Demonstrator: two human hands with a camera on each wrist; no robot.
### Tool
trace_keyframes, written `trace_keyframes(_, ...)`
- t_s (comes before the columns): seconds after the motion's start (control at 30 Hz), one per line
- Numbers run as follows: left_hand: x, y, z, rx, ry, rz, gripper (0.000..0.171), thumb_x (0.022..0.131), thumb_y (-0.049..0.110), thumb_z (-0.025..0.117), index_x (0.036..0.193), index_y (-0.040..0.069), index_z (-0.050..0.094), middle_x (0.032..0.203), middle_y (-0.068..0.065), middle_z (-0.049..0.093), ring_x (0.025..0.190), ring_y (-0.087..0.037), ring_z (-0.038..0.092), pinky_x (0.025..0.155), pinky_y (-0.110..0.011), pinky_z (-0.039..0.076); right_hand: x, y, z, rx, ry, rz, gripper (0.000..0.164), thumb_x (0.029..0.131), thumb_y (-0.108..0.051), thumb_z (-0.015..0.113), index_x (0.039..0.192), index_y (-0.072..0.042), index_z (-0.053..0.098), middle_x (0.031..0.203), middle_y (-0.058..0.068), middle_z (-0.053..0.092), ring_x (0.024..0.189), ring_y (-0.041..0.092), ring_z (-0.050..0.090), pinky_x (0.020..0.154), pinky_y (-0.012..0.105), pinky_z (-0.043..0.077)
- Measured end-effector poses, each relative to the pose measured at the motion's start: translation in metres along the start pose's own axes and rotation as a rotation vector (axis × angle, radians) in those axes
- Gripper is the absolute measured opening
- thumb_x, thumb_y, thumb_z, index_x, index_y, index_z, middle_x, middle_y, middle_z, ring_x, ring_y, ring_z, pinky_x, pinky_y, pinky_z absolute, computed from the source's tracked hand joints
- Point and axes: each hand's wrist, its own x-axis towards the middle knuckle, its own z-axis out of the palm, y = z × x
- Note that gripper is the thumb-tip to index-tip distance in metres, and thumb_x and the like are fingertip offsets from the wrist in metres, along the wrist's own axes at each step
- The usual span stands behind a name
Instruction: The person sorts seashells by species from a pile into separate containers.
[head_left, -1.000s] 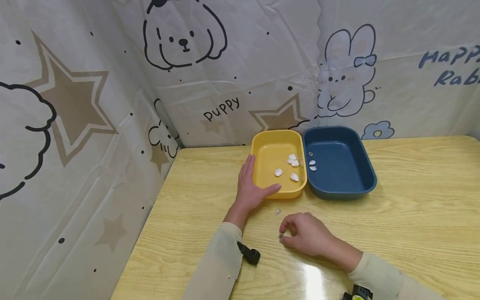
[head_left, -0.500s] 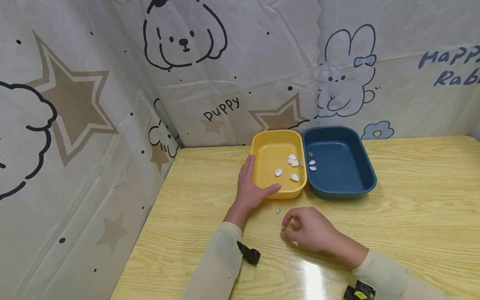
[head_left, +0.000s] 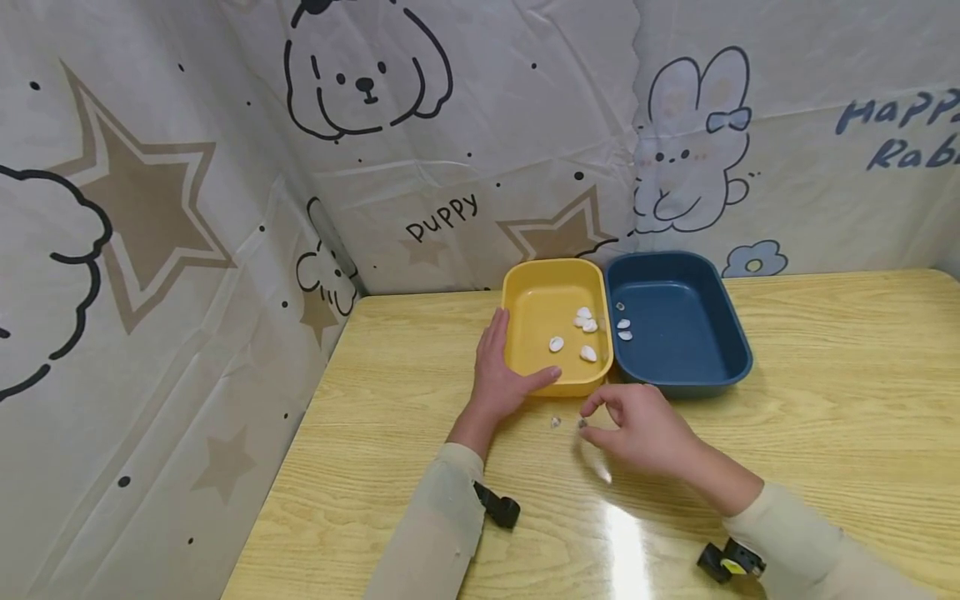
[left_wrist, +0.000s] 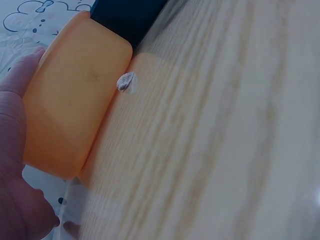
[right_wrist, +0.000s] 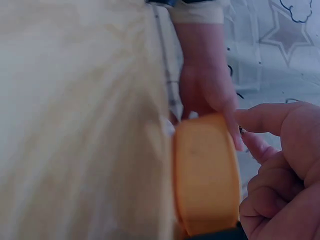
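Note:
My left hand (head_left: 501, 379) rests on the near left corner of the yellow tray (head_left: 528, 312), thumb across the front rim and straight fingers along the left side. White shells (head_left: 589, 326) lie scattered inside that tray. My right hand (head_left: 645, 429) pinches a small dark shell (head_left: 582, 423) between thumb and forefinger, above the table just in front of the trays. To its left, a small greyish shell (head_left: 555, 422) lies on the table, also seen in the left wrist view as a whitish, streaked shell (left_wrist: 126, 81).
A dark blue tray (head_left: 690, 333) stands against the yellow one's right side, with a few small shells (head_left: 625, 336) along its left wall. Both trays sit at the back of the wooden table (head_left: 840, 400), before a printed cloth (head_left: 480, 125).
My right hand has lifted the small dark shell and carried it forward and slightly right, toward the trays. My left hand and the trays stay where they were.

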Motion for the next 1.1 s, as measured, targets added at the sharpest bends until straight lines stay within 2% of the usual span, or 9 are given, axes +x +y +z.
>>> trace_keyframes(0.3,-0.001,0.002,-0.001,-0.015,-0.004,-0.014,0.120,0.071,0.052,0.087,0.162,0.020,0.015,0.165,0.009,0.010,0.150,-0.024,0.009,0.118,-0.046,0.014,0.009,0.002,-0.033,0.001,0.107,0.026,0.016,0.084,-0.022,0.083,0.093,-0.014,0.073,0.054,-0.007,0.031,0.048,0.013,0.032,0.050,0.030,0.028)
trace_keyframes(0.6,-0.001,0.002,-0.001,-0.016,-0.011,-0.018,0.121,0.071,0.052,0.087,0.162,0.018,0.015,0.165,0.009,0.009,0.150,-0.030,0.009,0.118,-0.047,0.014,0.022,0.013,-0.064,-0.057,0.188,0.145,0.021,0.087,-0.028,0.080,0.098,-0.012,0.072,0.056,-0.001,0.034,0.047,0.020,0.036,0.046,0.030,0.027)
trace_keyframes(0.87,-0.001,0.001,-0.001,-0.019,-0.012,-0.019,0.120,0.071,0.053,0.086,0.162,0.019,0.015,0.165,0.011,0.009,0.150,-0.029,0.008,0.118,-0.047,0.014,0.038,0.029,-0.078,-0.088,0.260,0.130,0.024,0.088,-0.031,0.078,0.098,-0.011,0.072,0.054,0.000,0.036,0.043,0.021,0.036,0.043,0.031,0.027)
trace_keyframes(1.1,0.000,0.000,-0.001,-0.017,-0.013,-0.028,0.120,0.071,0.053,0.086,0.162,0.021,0.015,0.165,0.012,0.009,0.150,-0.026,0.008,0.118,-0.045,0.014,0.056,0.037,-0.085,-0.079,0.321,0.166,0.032,0.088,-0.039,0.076,0.100,-0.010,0.072,0.055,0.003,0.037,0.045,0.025,0.038,0.043,0.033,0.027)
